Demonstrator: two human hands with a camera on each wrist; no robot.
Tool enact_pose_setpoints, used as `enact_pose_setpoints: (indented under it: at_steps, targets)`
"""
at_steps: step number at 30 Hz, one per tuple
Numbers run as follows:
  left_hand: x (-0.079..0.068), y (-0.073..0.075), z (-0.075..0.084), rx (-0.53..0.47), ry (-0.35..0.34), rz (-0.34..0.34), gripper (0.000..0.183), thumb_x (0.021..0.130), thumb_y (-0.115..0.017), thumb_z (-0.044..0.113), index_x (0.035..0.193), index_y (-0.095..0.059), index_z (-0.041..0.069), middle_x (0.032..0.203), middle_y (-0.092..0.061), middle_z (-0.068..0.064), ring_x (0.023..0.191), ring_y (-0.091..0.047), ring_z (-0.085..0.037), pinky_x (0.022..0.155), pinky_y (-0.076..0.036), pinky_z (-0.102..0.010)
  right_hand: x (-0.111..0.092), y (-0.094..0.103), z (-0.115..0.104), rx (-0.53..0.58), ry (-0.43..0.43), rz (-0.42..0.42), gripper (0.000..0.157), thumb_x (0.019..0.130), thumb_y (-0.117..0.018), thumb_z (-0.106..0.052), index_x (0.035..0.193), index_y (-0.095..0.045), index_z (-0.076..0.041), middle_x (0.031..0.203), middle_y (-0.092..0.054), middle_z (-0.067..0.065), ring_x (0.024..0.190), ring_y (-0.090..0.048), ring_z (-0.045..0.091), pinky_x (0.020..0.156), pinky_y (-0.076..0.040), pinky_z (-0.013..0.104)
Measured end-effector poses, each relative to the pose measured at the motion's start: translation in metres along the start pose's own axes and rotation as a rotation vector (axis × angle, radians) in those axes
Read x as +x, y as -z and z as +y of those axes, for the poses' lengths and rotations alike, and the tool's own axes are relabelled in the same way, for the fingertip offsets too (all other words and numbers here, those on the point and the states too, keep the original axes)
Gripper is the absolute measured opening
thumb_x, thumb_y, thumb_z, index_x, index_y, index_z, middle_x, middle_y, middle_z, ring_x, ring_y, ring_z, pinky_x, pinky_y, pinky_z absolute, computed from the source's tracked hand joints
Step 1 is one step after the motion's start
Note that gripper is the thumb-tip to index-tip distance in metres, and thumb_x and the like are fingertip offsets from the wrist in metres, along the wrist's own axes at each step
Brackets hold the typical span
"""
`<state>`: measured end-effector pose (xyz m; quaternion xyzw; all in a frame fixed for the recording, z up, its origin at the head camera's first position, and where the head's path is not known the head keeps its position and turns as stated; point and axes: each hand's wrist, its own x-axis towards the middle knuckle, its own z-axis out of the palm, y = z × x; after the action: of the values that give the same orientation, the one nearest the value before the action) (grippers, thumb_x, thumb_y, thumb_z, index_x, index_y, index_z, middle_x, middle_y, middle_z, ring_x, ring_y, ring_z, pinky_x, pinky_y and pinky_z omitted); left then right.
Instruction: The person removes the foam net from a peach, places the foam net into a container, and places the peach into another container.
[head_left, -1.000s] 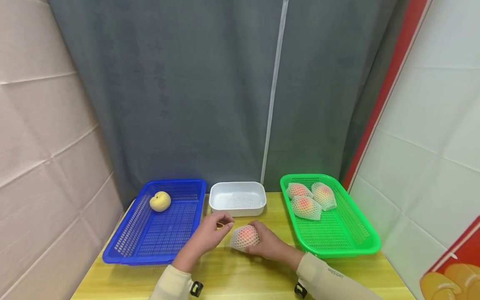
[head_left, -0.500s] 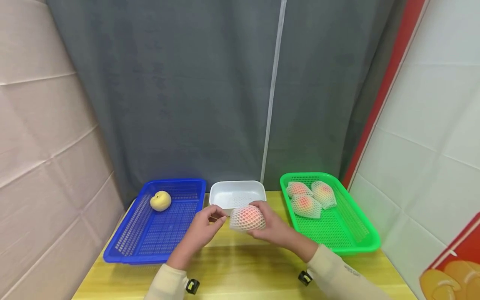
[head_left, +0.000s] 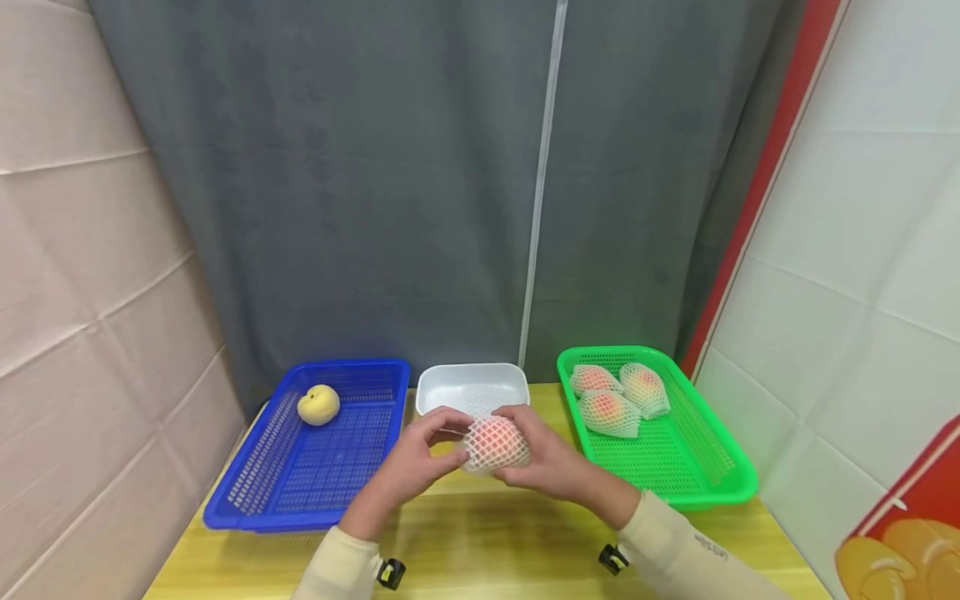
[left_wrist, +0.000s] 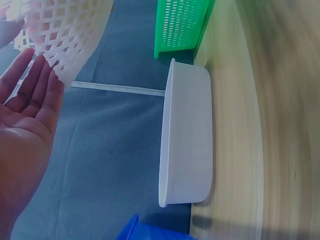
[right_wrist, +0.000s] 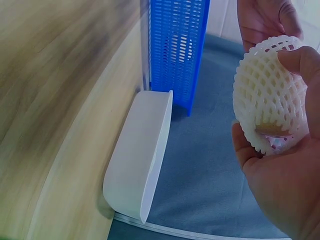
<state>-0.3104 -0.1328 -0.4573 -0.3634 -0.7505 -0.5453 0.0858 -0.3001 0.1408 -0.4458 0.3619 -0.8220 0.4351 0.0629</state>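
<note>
A reddish peach in a white foam net [head_left: 497, 443] is held above the table in front of the white tray. My right hand [head_left: 551, 458] grips it from the right, thumb and fingers around the netted fruit. On the other side my left hand [head_left: 420, 462] has its thumb and fingertips at the net's left end. The left wrist view shows the net's scalloped edge [left_wrist: 75, 45] against those fingers. In the right wrist view the peach's skin shows through an opening of the net [right_wrist: 272, 90], near the right palm.
A blue basket [head_left: 341, 454] on the left holds one bare yellow peach [head_left: 318, 405]. The green basket [head_left: 678, 467] on the right holds several netted peaches [head_left: 609, 412]. Behind my hands stands a white tray [head_left: 472, 385] on the wooden table [head_left: 480, 542]. A grey curtain hangs behind.
My right hand has raised the netted peach from near the tabletop toward the white tray. My left hand has come in from the left and now meets the net's end.
</note>
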Motion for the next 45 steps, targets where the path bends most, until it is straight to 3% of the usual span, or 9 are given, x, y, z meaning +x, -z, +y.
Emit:
enact_pose_setpoints:
  at_steps: [4,9,14,22,33,40,45]
  targets:
    - [0.000,-0.003,-0.001,-0.017,-0.004,-0.021,0.045,0.094,-0.081,-0.003,0.136,-0.067,-0.002,0.132,-0.068,-0.017,0.121,-0.069,-0.024,0.105,-0.059,-0.051,0.001,0.000,-0.002,-0.015,0.012,0.004,0.076,0.087,-0.093,-0.019,0.151,-0.051,-0.013,0.138,-0.059,0.004,0.118,-0.063,0.020,0.100,-0.057,0.038]
    - [0.001,-0.008,0.002,-0.019,0.021,-0.039,0.051,0.086,-0.078,-0.006,0.135,-0.065,0.000,0.132,-0.066,-0.016,0.121,-0.067,-0.024,0.100,-0.063,-0.043,0.003,-0.001,-0.006,0.001,0.008,-0.006,0.074,0.088,-0.093,-0.021,0.149,-0.054,-0.015,0.138,-0.061,0.002,0.119,-0.063,0.020,0.102,-0.057,0.038]
    - [0.004,-0.013,0.005,-0.047,0.053,-0.054,0.055,0.082,-0.079,-0.004,0.134,-0.064,0.003,0.133,-0.063,-0.014,0.124,-0.064,-0.030,0.096,-0.064,-0.048,0.005,-0.002,-0.011,0.016,-0.003,-0.014,0.074,0.087,-0.095,-0.020,0.149,-0.055,-0.014,0.138,-0.062,0.002,0.119,-0.063,0.019,0.103,-0.057,0.038]
    - [0.007,-0.018,0.004,-0.029,0.097,-0.058,0.060,0.081,-0.081,0.003,0.136,-0.058,0.004,0.133,-0.064,-0.014,0.124,-0.062,-0.034,0.097,-0.062,-0.042,0.006,-0.005,-0.010,0.040,-0.005,-0.011,0.074,0.085,-0.095,-0.013,0.148,-0.056,-0.012,0.138,-0.064,0.003,0.120,-0.065,0.019,0.103,-0.058,0.037]
    - [0.008,-0.024,0.006,-0.006,0.149,-0.037,0.064,0.079,-0.079,0.004,0.139,-0.057,0.008,0.134,-0.064,-0.007,0.128,-0.060,-0.026,0.105,-0.058,-0.048,0.007,-0.009,-0.007,0.011,0.008,0.020,0.073,0.085,-0.096,-0.012,0.146,-0.056,-0.009,0.136,-0.064,0.006,0.118,-0.065,0.020,0.102,-0.058,0.036]
    - [0.007,-0.023,0.007,0.009,0.115,-0.016,0.066,0.079,-0.076,0.004,0.143,-0.058,0.009,0.134,-0.064,-0.005,0.124,-0.061,-0.023,0.103,-0.058,-0.040,0.008,-0.008,-0.006,0.007,-0.004,0.036,0.071,0.086,-0.098,-0.020,0.144,-0.059,-0.009,0.134,-0.067,0.005,0.116,-0.066,0.020,0.099,-0.059,0.035]
    - [0.006,-0.021,0.005,0.018,0.065,-0.007,0.063,0.079,-0.074,0.003,0.140,-0.063,0.009,0.133,-0.061,-0.004,0.118,-0.061,-0.019,0.098,-0.059,-0.034,0.008,-0.005,-0.004,-0.038,0.035,0.050,0.068,0.087,-0.098,-0.025,0.141,-0.061,-0.009,0.131,-0.070,0.003,0.112,-0.067,0.017,0.094,-0.060,0.034]
